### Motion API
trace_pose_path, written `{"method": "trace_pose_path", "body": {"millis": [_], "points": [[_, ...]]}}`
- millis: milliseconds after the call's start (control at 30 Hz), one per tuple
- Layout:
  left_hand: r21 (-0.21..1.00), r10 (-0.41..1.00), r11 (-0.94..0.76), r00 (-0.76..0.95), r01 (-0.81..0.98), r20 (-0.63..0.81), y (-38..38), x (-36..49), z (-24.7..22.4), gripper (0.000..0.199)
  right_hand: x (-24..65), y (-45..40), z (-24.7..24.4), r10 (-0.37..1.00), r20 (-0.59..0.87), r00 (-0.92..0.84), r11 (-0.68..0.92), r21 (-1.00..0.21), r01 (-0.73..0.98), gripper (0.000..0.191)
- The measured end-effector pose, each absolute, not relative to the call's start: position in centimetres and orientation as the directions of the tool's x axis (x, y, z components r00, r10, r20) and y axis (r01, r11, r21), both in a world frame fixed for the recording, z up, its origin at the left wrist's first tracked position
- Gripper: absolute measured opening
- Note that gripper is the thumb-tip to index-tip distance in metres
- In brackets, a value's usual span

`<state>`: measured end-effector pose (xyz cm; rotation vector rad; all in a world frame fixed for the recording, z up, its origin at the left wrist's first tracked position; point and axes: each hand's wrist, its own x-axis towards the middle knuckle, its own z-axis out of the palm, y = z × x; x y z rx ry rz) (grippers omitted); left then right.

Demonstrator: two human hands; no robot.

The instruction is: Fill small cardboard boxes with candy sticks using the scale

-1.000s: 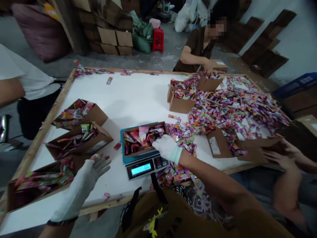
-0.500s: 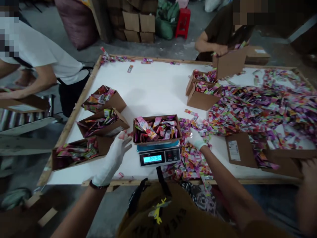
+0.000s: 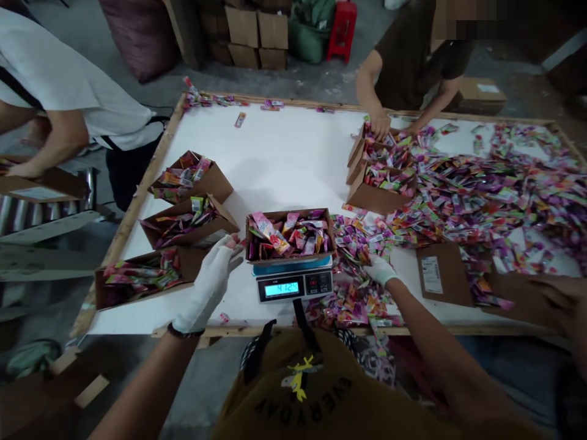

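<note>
A cardboard box (image 3: 288,260) full of small colourful candy packets (image 3: 275,235) rests on a digital scale (image 3: 293,286) with a lit display. My left hand (image 3: 211,275), in a white fingerless-tipped glove, is open just left of that box, its fingers stretched toward the box's side without a visible hold. To the right of the scale, my right hand (image 3: 380,269), also gloved, reaches down into a loose heap of packets (image 3: 360,241). Its fingertips are hidden among them, so whether it grips any does not show.
Filled boxes (image 3: 215,223) stand at the left of the white table (image 3: 275,153). A co-worker's hand (image 3: 380,122) is in boxes at the far side. A big packet pile (image 3: 486,195) covers the right. Another person's hand (image 3: 559,293) is by a box at right.
My right hand has shifted right and slightly down within the packets. The display reading has changed. The far co-worker's tilted box is now down on the table beside the others.
</note>
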<state>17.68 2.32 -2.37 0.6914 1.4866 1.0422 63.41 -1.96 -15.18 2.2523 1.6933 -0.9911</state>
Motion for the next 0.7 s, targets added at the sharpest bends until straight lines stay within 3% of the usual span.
{"method": "trace_pose_path", "body": {"millis": [133, 200, 300, 367, 433, 500, 600, 700], "points": [[0.905, 0.878, 0.418, -0.219, -0.082, -0.425, 3.5, 18.2, -1.6, 0.065, 64.9, -1.2, -11.4, 0.858, -0.488, 0.163, -0.336, -0.291, 0.896, 0.069], [0.934, 0.922, 0.354, -0.184, 0.042, -0.341, 4.4, 18.7, -0.6, 0.065, 64.0, -0.4, -8.5, 0.914, -0.380, 0.140, -0.290, -0.374, 0.881, 0.064], [0.924, 0.984, 0.175, -0.096, 0.341, -0.151, 5.7, 19.8, 1.2, 0.054, 60.0, 1.4, -2.8, 0.999, -0.048, 0.011, -0.037, -0.577, 0.816, 0.045], [0.861, 1.000, 0.000, -0.001, 0.509, 0.001, 6.5, 20.7, 2.1, 0.043, 55.7, 2.8, 0.9, 0.978, 0.131, -0.161, 0.207, -0.601, 0.772, 0.036], [0.778, 0.987, -0.158, 0.103, 0.608, 0.121, 6.9, 21.5, 2.5, 0.033, 50.9, 4.4, 3.7, 0.908, 0.094, -0.408, 0.393, -0.528, 0.753, 0.034], [0.705, 0.968, -0.251, 0.190, 0.663, 0.166, 6.9, 21.9, 2.6, 0.028, 46.6, 5.8, 5.2, 0.834, -0.088, -0.544, 0.477, -0.380, 0.792, 0.039], [0.627, 0.958, -0.285, 0.240, 0.725, 0.158, 6.6, 21.9, 2.2, 0.032, 43.0, 7.5, 5.3, 0.781, -0.362, -0.509, 0.484, -0.165, 0.860, 0.038], [0.557, 0.966, -0.260, 0.211, 0.789, 0.151, 6.2, 21.5, 1.7, 0.052, 43.1, 8.1, 4.5, 0.783, -0.348, -0.516, 0.471, -0.212, 0.857, 0.030]]}}
